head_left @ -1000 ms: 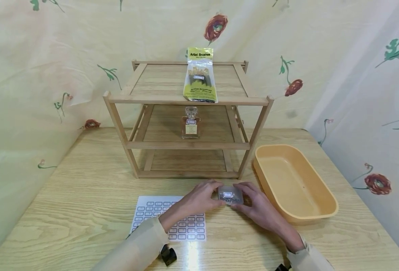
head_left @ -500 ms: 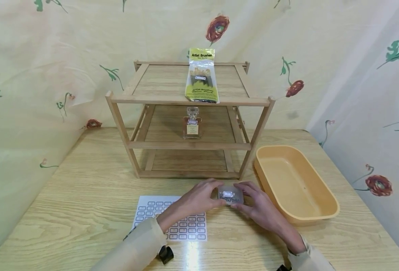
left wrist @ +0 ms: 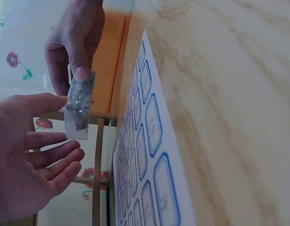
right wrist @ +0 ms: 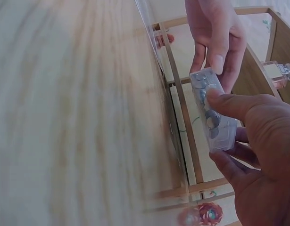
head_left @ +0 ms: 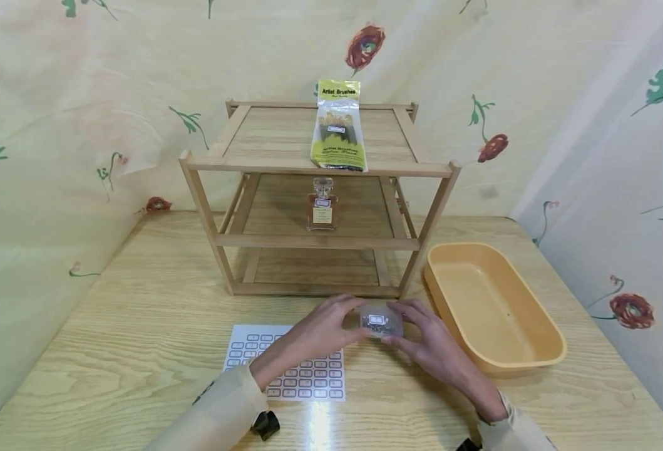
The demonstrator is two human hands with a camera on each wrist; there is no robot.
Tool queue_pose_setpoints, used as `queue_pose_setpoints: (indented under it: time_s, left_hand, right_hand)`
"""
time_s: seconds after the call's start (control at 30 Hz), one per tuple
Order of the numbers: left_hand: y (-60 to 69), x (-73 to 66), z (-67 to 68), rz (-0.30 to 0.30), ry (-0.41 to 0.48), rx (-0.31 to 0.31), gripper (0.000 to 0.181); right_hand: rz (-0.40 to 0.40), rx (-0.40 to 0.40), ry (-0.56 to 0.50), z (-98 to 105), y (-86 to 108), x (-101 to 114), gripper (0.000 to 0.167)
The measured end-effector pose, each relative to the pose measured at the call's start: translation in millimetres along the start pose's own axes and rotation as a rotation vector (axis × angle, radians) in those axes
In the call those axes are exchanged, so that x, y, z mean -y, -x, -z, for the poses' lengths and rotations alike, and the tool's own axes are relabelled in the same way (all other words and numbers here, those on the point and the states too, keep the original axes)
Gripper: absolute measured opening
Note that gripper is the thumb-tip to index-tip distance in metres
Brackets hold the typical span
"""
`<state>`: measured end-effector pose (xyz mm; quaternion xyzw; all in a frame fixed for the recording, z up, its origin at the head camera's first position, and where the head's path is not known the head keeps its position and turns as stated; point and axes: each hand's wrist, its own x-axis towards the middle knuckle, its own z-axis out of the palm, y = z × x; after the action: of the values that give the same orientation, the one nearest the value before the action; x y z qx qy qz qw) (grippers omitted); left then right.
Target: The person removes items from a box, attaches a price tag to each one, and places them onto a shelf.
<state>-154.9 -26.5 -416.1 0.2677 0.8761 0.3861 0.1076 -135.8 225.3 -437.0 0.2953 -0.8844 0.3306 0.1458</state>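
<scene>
A small clear plastic box with a white label and silvery round pieces inside is held up just above the table, in front of the shelf. My right hand pinches its right end, the thumb on one face and fingers at the opposite edge. My left hand is at the box's left end, its thumb and index finger spread at the corners. In the left wrist view its fingertips are at or very near the box, the other fingers loosely bent. Whether they touch I cannot tell.
A three-tier wooden shelf stands behind, with an artist brushes pack on top and a perfume bottle on the middle tier. An orange tub sits right. A label sheet lies under my left forearm.
My left hand has shifted slightly left, and its fingers have loosened from the box. The box is slightly higher and tilted, still in my right hand. The head view has drifted a little.
</scene>
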Motion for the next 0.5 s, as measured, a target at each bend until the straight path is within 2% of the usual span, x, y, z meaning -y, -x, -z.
queue_pose_setpoints:
  time_s: [0.23,0.5]
  left_hand:
    - [9.7,7.8,9.0,-0.029,0.016,-0.034,0.060]
    - [20.2,14.0,27.4,-0.048,0.068,-0.135,0.050]
  right_hand:
    - [0.009,-0.024,0.005,0,-4.0,2,0.062]
    - [0.006,-0.039,-0.019,0,-8.6,3,0.061]
